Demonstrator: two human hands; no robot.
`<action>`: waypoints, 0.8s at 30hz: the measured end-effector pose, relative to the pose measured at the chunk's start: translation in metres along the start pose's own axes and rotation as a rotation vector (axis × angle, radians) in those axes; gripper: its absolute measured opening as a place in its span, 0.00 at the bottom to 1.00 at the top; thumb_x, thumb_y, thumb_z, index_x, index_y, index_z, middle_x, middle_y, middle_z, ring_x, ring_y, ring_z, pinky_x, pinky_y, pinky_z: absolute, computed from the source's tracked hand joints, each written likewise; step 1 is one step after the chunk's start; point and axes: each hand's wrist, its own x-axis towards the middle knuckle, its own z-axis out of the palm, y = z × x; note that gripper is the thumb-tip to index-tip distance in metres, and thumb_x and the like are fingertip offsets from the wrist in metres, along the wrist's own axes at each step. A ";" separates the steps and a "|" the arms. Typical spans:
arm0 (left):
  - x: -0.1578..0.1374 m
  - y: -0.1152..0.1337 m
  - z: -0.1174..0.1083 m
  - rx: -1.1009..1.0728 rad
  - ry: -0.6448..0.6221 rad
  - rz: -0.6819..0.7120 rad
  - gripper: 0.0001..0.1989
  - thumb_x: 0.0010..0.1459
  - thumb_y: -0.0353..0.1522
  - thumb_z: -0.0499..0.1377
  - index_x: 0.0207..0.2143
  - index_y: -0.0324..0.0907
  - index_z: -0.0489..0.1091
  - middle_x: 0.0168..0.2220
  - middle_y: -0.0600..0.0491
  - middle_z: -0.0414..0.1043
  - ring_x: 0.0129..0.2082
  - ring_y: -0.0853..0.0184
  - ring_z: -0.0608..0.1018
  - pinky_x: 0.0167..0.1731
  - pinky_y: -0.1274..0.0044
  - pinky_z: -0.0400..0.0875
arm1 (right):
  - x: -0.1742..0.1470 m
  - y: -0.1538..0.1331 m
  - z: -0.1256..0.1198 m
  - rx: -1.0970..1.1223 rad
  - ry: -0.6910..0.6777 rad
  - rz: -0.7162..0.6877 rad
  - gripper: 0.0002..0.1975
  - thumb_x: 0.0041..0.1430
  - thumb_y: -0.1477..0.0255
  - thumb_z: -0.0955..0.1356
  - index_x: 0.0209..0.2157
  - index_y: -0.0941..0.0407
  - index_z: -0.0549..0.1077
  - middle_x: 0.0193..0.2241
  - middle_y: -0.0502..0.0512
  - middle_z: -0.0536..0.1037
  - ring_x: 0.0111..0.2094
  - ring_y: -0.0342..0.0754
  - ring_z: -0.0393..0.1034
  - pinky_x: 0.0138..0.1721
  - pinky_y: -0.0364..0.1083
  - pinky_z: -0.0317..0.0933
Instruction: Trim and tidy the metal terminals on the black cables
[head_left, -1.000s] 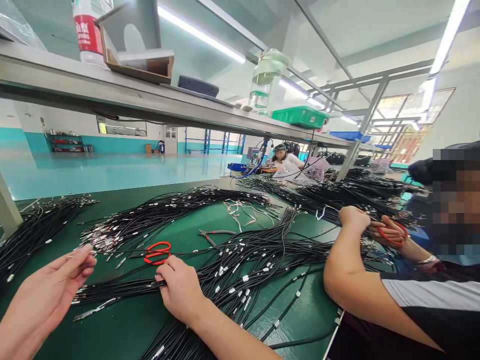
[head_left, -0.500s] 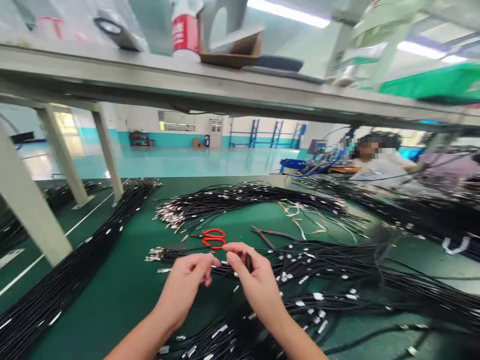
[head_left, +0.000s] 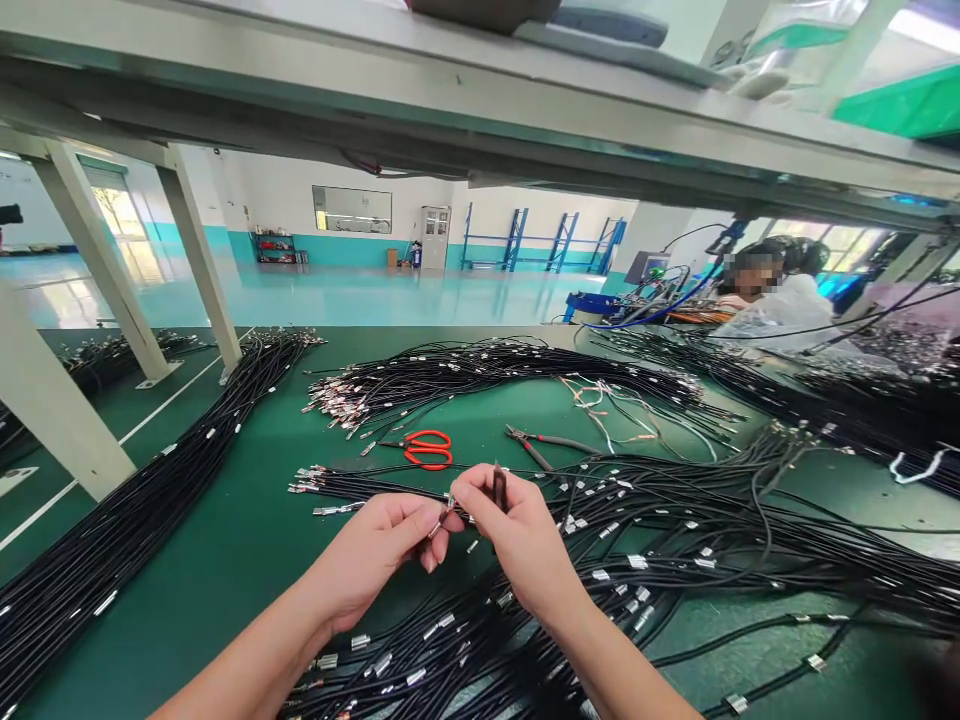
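Observation:
My left hand (head_left: pixel 386 545) is closed in a pinch on a thin cable end (head_left: pixel 442 522) with a small metal piece at its tip. Beside it, my right hand (head_left: pixel 521 530) is closed round dark tweezers (head_left: pixel 499 487); their back end sticks up between thumb and fingers. The fingertips of both hands almost meet at the cable end, and fingers partly hide it. Just behind the hands lies a small bundle of black cables (head_left: pixel 352 482) with metal terminals. Red-handled scissors (head_left: pixel 428 450) and grey-and-red cutting pliers (head_left: pixel 551 443) lie beyond.
Black cables with white tags (head_left: pixel 622 530) spread over the green tabletop (head_left: pixel 187 590) at right and front. A long cable bundle (head_left: pixel 202 450) runs along the left, another (head_left: pixel 487 370) across the back. A shelf beam (head_left: pixel 375 110) crosses overhead. A person (head_left: pixel 780 290) sits at far right.
The view has tipped down, so the shelf sits higher in the picture. My left hand has turned slightly and its fingertips have come closer to my right hand, at the cable end.

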 end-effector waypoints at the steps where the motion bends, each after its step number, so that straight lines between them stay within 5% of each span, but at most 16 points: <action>1: 0.000 0.000 0.000 0.009 0.022 0.003 0.15 0.55 0.39 0.54 0.25 0.36 0.69 0.22 0.54 0.64 0.23 0.72 0.63 0.27 0.79 0.57 | 0.000 0.000 0.000 0.010 0.038 0.010 0.12 0.50 0.66 0.66 0.20 0.58 0.65 0.16 0.45 0.61 0.19 0.38 0.53 0.23 0.39 0.51; 9: -0.001 -0.001 0.006 0.090 0.090 0.001 0.12 0.53 0.37 0.55 0.30 0.36 0.73 0.24 0.52 0.69 0.22 0.72 0.65 0.25 0.79 0.57 | 0.000 0.001 -0.001 0.039 0.037 0.029 0.13 0.50 0.68 0.66 0.17 0.57 0.61 0.14 0.43 0.58 0.18 0.38 0.47 0.21 0.39 0.45; 15: 0.000 -0.002 0.006 0.180 0.265 0.021 0.08 0.44 0.34 0.62 0.18 0.38 0.73 0.18 0.55 0.67 0.19 0.73 0.64 0.24 0.78 0.59 | -0.001 -0.004 0.000 -0.063 -0.026 0.005 0.14 0.51 0.66 0.64 0.17 0.57 0.61 0.16 0.44 0.58 0.20 0.39 0.49 0.22 0.40 0.46; 20: 0.001 -0.006 0.007 0.140 0.474 0.058 0.04 0.39 0.31 0.64 0.22 0.39 0.75 0.20 0.55 0.71 0.21 0.71 0.68 0.25 0.78 0.63 | 0.001 -0.003 -0.002 -0.157 -0.024 0.037 0.12 0.50 0.66 0.65 0.19 0.58 0.63 0.17 0.44 0.59 0.21 0.39 0.51 0.23 0.40 0.47; 24: 0.001 -0.009 0.007 0.117 0.485 0.070 0.03 0.39 0.30 0.64 0.21 0.39 0.75 0.22 0.54 0.72 0.21 0.71 0.68 0.25 0.78 0.64 | 0.002 0.001 -0.003 -0.143 -0.060 0.028 0.12 0.53 0.67 0.63 0.21 0.57 0.63 0.17 0.44 0.57 0.19 0.39 0.48 0.21 0.40 0.46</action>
